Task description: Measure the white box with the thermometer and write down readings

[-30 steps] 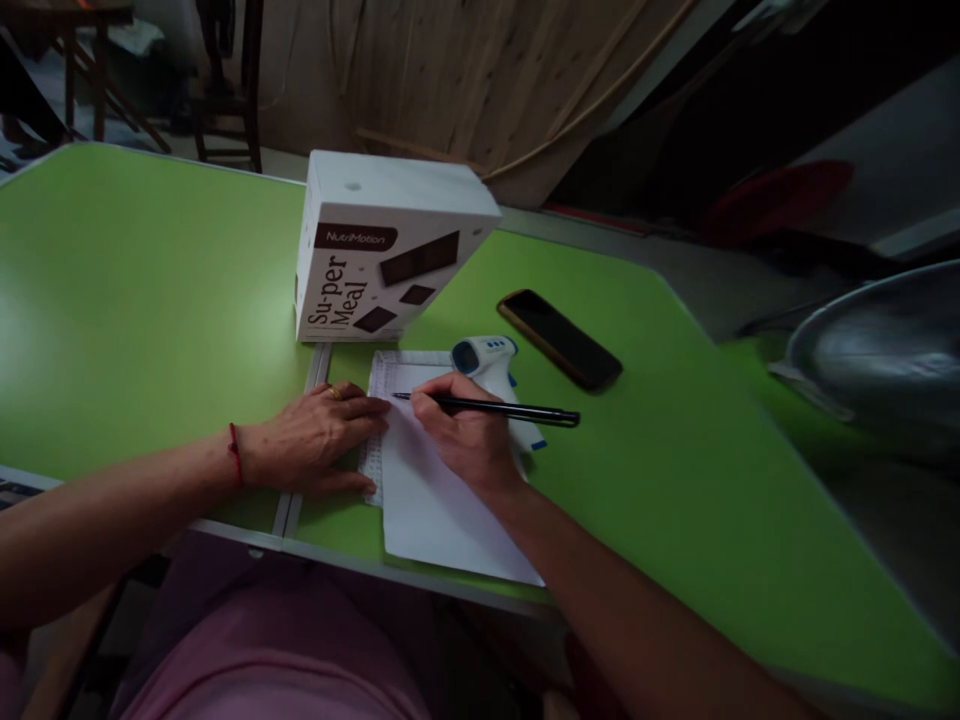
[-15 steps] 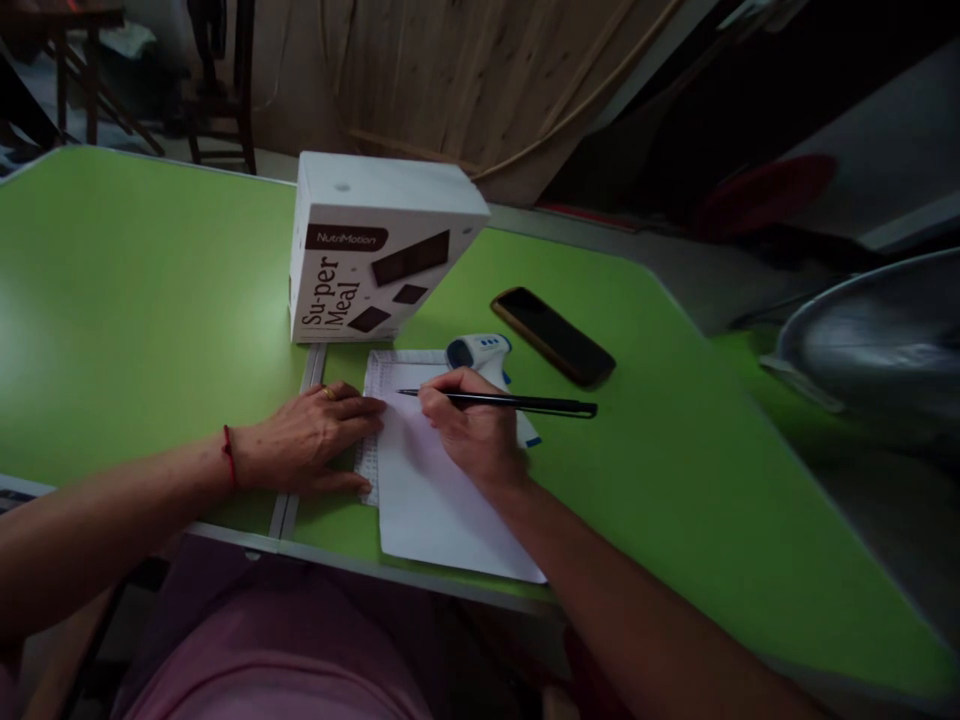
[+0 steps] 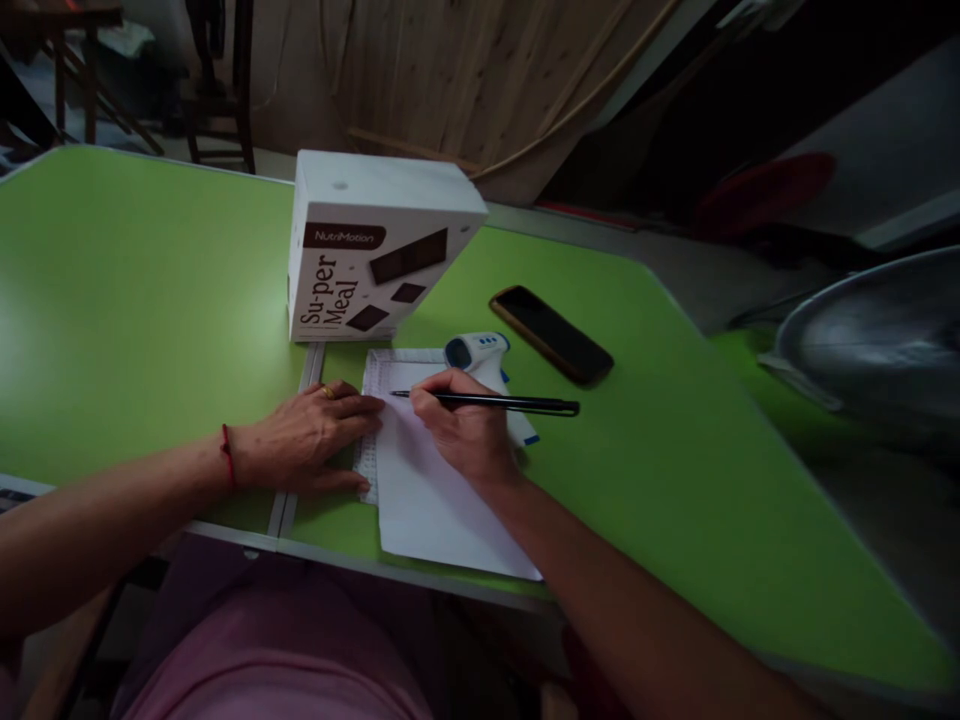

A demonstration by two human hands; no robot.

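Observation:
A white sheet of paper lies on the green table, over another sheet with print or writing along its left edge. My left hand rests flat with fingers stretched onto that left edge. In my right hand a black pen is pinched, its tip at the upper left of the paper. Partly hidden behind the right hand lies a white and blue infrared thermometer. Up and to the right of it is a dark phone in a brown case.
A white "Su-per Meal" box stands upright behind the paper. The green table has a metal seam left of the paper. Beyond the table are a wooden chair, a wooden panel and a shiny rounded object at right.
My right hand and the pen have shifted slightly left across the paper. My left hand stays in place.

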